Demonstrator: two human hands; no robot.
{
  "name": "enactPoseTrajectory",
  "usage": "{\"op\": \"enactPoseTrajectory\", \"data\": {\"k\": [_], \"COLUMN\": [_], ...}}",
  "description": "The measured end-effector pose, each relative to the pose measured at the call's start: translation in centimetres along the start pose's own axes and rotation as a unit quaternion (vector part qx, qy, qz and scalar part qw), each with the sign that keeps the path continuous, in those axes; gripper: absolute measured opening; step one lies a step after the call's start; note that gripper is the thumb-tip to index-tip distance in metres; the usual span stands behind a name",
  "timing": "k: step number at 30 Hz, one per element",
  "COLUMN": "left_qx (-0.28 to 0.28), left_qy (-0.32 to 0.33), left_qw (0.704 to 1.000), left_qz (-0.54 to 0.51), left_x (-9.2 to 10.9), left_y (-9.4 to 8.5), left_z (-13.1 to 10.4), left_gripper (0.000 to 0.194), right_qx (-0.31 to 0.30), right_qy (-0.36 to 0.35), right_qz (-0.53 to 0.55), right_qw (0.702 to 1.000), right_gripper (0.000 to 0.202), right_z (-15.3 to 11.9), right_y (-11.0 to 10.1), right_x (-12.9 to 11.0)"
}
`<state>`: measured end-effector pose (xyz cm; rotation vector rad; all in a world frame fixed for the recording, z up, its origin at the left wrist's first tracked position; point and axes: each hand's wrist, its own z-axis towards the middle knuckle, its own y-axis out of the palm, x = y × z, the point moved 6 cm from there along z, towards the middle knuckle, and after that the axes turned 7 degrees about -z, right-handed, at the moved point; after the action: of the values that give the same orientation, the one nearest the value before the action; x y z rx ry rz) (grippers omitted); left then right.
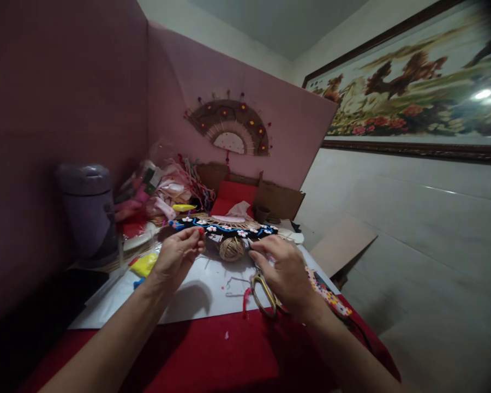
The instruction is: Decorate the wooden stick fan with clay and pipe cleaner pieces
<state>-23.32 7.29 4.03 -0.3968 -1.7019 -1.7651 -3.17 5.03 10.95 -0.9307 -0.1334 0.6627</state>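
Note:
My left hand (182, 251) is raised over the white sheet (188, 305), its fingertips pinched on a small red piece (201, 231). My right hand (284, 270) is closed, thumb and forefinger together around a thin pale-tipped item too small to name. Below and beside it lie gold-handled scissors (263, 297). Between the hands sits a ball of twine (231, 249). Behind it is a black fan-shaped piece with white flowers and a blue wavy line (225, 231). A red strip (246, 301) lies left of the scissors.
A purple flask (88, 218) stands at the left. Near it are a yellow packet (144, 265) and bagged pink materials (174, 185). A decorated brown fan (229, 123) is on the pink board. At the right lies a flower-patterned strip (331, 297) on the red cloth's edge.

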Motion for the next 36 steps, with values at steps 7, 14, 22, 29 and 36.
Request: {"op": "enactPoseTrajectory", "data": {"k": [7, 14, 22, 29, 36], "left_qx": [0.200, 0.298, 0.274, 0.255, 0.253], "left_qy": [0.136, 0.181, 0.182, 0.181, 0.188], "left_qw": [0.969, 0.929, 0.928, 0.932, 0.931], "left_qz": [0.046, 0.119, 0.176, 0.186, 0.184], "left_x": [2.7, 2.5, 1.1, 0.6, 0.5], "left_y": [-4.9, -8.2, -7.9, -7.6, -7.9], "left_z": [1.6, 2.6, 3.4, 3.6, 3.7], "left_gripper": [0.008, 0.007, 0.020, 0.022, 0.018], "right_qx": [-0.080, -0.111, -0.136, -0.085, -0.112], "right_qy": [-0.021, -0.097, -0.149, -0.157, -0.182], "right_qz": [-0.092, -0.103, -0.078, -0.078, -0.066], "right_qw": [0.992, 0.984, 0.976, 0.981, 0.975], "right_gripper": [0.023, 0.023, 0.032, 0.030, 0.035], "right_z": [6.2, 7.8, 7.4, 6.8, 9.0], "right_y": [7.3, 10.2, 10.5, 10.9, 11.1], "right_x": [-3.1, -4.6, -4.7, -5.0, -6.3]}}
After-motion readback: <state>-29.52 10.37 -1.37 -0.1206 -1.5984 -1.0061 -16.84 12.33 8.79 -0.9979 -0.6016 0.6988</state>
